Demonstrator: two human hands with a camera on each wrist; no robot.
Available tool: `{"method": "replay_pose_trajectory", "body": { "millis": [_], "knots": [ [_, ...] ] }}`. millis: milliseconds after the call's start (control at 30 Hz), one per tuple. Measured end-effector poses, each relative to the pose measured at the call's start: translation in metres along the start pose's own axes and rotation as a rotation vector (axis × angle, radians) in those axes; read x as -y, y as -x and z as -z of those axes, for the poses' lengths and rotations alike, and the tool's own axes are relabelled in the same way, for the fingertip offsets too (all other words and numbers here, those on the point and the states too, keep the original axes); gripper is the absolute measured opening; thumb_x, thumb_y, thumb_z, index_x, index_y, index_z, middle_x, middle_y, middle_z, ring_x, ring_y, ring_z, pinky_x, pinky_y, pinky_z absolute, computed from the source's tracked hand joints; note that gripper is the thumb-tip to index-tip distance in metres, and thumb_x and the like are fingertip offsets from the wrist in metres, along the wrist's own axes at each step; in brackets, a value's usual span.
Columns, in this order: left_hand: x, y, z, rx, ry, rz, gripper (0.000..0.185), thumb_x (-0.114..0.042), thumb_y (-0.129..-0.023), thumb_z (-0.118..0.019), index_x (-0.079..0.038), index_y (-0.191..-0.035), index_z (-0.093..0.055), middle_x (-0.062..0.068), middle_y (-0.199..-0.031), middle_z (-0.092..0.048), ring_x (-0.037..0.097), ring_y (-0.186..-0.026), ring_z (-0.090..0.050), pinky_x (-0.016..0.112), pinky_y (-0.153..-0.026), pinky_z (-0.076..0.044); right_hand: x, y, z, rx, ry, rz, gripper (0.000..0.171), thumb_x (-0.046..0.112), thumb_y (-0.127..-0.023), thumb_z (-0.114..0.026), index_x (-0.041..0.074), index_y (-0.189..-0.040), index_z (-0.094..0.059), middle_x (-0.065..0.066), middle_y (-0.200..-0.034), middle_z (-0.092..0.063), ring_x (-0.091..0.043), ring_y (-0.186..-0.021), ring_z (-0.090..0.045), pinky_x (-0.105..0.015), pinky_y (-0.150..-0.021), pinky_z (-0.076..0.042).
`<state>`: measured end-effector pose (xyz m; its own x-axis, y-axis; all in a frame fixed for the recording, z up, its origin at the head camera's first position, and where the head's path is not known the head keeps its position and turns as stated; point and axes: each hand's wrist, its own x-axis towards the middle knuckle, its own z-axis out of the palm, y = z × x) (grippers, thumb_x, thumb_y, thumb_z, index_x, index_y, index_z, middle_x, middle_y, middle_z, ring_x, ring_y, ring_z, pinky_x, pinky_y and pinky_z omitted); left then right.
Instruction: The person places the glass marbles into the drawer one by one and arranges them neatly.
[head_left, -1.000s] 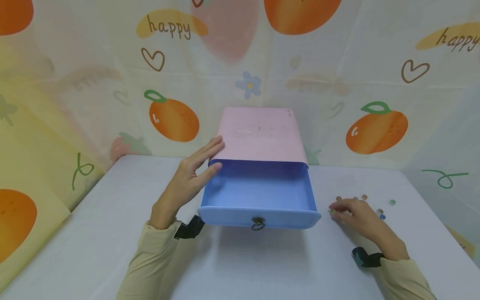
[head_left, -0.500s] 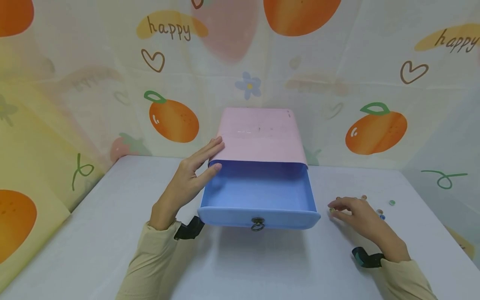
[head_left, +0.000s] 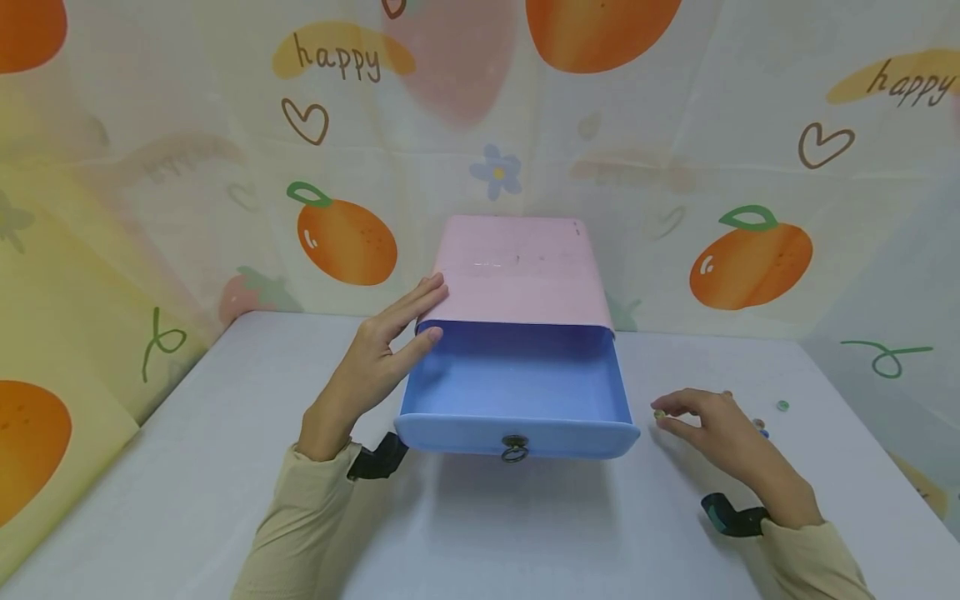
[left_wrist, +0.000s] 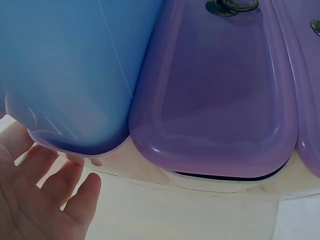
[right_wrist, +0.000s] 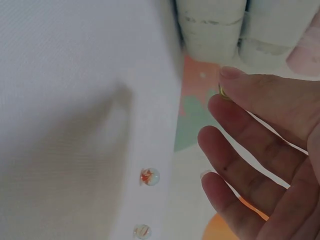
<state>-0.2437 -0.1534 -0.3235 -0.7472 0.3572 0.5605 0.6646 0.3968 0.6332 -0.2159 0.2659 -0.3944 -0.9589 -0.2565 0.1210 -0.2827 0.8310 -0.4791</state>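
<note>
Head view: a pink-topped cabinet [head_left: 521, 267] is standing near the centre on a white-covered table [head_left: 540, 533], its blue drawer [head_left: 517, 437] jutting out toward 6 o'clock with a metal ring pull [head_left: 515, 450] at the front. At 8 o'clock the left hand [head_left: 367, 362] is resting on the cabinet's edge, fingers extended, thumb set apart at the drawer's side. At 4 o'clock the right hand [head_left: 716, 433] is pinching a yellow-green glass marble [head_left: 659, 414] between thumb and index finger, just beside the drawer. A green marble [head_left: 783, 406] is lying at this hand's 2 o'clock, a blue marble [head_left: 763, 433] at its 3.

Left wrist view: the left fingers are spreading along the cabinet at 8 o'clock; a purple drawer front [left_wrist: 215, 100] is showing at 2.

Right wrist view: the pinched marble is barely peeking out at 2 o'clock, the other fingers loosely bending. An orange-streaked marble [right_wrist: 150, 176] is lying at 6.

The step in hand appears to be picking up this marble; the next move seems to be calling for a firm pinch and enough height to clear the drawer's rim.
</note>
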Motion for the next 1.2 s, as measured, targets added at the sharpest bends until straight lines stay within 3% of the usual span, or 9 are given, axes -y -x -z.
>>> {"method": "replay_pose_trajectory", "body": {
  "millis": [233, 500, 1200],
  "knots": [
    [0.0, 0.0, 0.0, 0.002, 0.003, 0.007, 0.052, -0.011, -0.097, -0.061, -0.013, -0.147, -0.049, 0.0, -0.159, -0.039, 0.014, -0.15, -0.031, 0.043, -0.121, -0.031, 0.007, 0.001, 0.002, -0.025, 0.036, 0.029, 0.025, 0.012, -0.089, -0.072, 0.004, -0.112, -0.072, -0.014, -0.108, -0.074, -0.037, -0.103, -0.067, -0.067, -0.088, -0.051],
    [0.0, 0.0, 0.0, 0.002, 0.004, 0.008, 0.052, -0.011, -0.097, -0.061, -0.012, -0.147, -0.049, 0.0, -0.159, -0.039, 0.014, -0.15, -0.031, 0.044, -0.121, -0.031, 0.012, 0.002, 0.006, -0.083, 0.031, 0.089, 0.025, 0.01, -0.088, -0.073, 0.003, -0.112, -0.072, -0.013, -0.108, -0.074, -0.036, -0.101, -0.068, -0.061, -0.084, -0.056],
    [0.001, 0.001, 0.0, 0.003, -0.007, 0.0, 0.052, -0.01, -0.097, -0.061, -0.011, -0.147, -0.049, 0.002, -0.159, -0.039, 0.016, -0.15, -0.032, 0.044, -0.12, -0.032, 0.025, 0.008, 0.018, -0.166, 0.043, 0.169, 0.026, 0.007, -0.084, -0.076, 0.004, -0.11, -0.072, -0.011, -0.103, -0.075, -0.033, -0.095, -0.07, -0.058, -0.082, -0.057]
  ]
}}
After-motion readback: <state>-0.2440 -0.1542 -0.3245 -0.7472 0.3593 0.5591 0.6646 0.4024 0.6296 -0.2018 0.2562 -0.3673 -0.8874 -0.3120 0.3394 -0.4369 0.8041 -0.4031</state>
